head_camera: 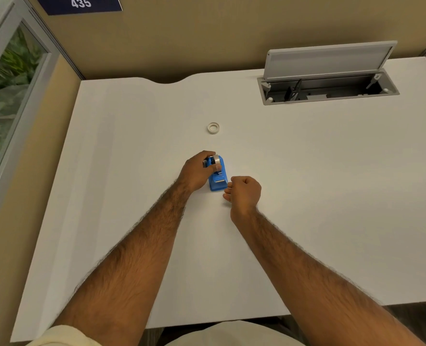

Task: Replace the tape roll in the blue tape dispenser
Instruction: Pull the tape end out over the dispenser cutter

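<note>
The left grip (197, 172) curls round the far end of the dispenser (218, 182), thumb and fingers clasping its sides at the mounted roll (216, 159). The right grip (244, 192) sits just right of the near cutter end, fingers curled; whether it pinches tape I cannot tell. A second roll (213, 127) lies farther away on the surface (306, 171).

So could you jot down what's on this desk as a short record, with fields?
Setting: white desk, seen from above
Left hand: grips the blue tape dispenser at the tape roll on top
Right hand: fingers curled, beside the dispenser's near end; whether it pinches tape cannot be told
Loose ring: small, white, lying flat beyond the dispenser, apart from it
Desk hatch: far right, lid raised
</note>
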A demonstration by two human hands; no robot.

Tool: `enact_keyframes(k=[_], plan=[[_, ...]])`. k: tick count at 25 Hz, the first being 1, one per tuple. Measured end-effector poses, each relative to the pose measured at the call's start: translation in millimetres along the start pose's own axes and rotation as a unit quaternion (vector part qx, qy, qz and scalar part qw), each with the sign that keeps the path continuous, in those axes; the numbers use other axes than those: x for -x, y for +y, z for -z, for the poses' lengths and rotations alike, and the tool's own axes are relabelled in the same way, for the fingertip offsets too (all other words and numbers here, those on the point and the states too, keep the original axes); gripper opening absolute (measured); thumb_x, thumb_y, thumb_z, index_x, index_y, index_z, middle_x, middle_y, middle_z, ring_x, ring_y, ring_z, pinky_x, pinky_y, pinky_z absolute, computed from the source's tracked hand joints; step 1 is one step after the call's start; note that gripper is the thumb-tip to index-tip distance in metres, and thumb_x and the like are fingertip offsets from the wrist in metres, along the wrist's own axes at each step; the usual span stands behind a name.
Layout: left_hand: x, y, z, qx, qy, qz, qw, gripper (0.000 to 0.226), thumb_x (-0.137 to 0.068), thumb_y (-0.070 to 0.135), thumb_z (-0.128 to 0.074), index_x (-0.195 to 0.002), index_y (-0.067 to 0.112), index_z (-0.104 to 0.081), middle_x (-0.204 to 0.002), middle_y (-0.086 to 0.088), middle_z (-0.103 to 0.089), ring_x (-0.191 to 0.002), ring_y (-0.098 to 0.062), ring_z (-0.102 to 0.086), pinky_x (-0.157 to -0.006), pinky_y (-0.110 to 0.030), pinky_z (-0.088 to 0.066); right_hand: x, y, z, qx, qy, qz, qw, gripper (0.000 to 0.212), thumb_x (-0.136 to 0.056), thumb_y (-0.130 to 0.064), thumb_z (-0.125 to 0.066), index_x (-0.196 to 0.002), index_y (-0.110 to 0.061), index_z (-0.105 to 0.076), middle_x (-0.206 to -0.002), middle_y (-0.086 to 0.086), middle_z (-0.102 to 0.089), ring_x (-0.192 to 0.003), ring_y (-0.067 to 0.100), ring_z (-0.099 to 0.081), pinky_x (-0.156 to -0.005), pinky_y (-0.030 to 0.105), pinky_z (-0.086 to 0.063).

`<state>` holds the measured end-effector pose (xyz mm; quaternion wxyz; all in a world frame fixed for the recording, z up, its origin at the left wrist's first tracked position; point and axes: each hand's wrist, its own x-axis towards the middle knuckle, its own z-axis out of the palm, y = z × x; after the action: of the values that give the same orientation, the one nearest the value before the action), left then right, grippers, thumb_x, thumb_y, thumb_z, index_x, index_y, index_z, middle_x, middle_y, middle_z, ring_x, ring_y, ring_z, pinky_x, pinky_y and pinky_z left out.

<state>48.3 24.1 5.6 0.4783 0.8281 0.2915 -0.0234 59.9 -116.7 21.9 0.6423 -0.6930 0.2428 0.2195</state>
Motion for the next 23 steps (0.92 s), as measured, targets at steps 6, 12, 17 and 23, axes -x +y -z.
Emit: enact_keyframes(k=[6, 12, 17, 23], plan=[[0.1, 4.9, 3.5, 0.03, -0.007, -0.004, 1.0, 0.036, -0.095, 0.026, -0.062, -0.131, 0.018, -0.06, -0.132, 0.0, -0.061, -0.119, -0.018, -0.056, -0.103, -0.032, -0.044, -9.4, -19.6, -10.3, 0.053, -0.037, -0.042, 0.997, 0.019, -0.088, -0.01, -0.057, -0.093, 0.006, -0.066, -0.078, 0.013, -0.057, -0.062, 0.021, -0.051, -0.057, 0.031, -0.047], [0.4, 4.9, 4.8, 0.032, -0.009, -0.013, 0.999, 0.035, -0.096, 0.028, -0.061, -0.129, 0.018, -0.061, -0.13, 0.0, -0.062, -0.116, -0.016, -0.057, -0.099, -0.029, -0.044, -10.5, -32.3, -13.8, 0.0, -0.111, -0.146, 0.983, 0.042, -0.09, -0.04, -0.067, -0.099, 0.001, -0.067, -0.074, 0.008, -0.057, -0.053, 0.014, -0.049, -0.044, 0.02, -0.047], [-1.0, 3.0, 4.9, 0.029, -0.01, -0.014, 0.999, 0.034, -0.095, 0.028, -0.061, -0.128, 0.02, -0.062, -0.128, 0.003, -0.063, -0.113, -0.014, -0.058, -0.096, -0.026, -0.043, -12.6, -39.2, -13.1, 0.045, -0.141, -0.138, 0.979, 0.032, -0.083, -0.028, -0.078, -0.098, 0.0, -0.071, -0.071, 0.007, -0.062, -0.049, 0.011, -0.053, -0.046, 0.02, -0.046], [0.0, 2.9, 4.4, 0.041, -0.012, -0.011, 0.999, 0.035, -0.094, 0.029, -0.062, -0.128, 0.019, -0.062, -0.128, 0.002, -0.063, -0.111, -0.013, -0.057, -0.092, -0.023, -0.041, -11.2, -34.7, -15.3, 0.016, -0.126, -0.158, 0.979, 0.016, -0.086, -0.018, -0.073, -0.092, -0.003, -0.071, -0.067, 0.004, -0.061, -0.045, 0.009, -0.051, -0.038, 0.017, -0.042]])
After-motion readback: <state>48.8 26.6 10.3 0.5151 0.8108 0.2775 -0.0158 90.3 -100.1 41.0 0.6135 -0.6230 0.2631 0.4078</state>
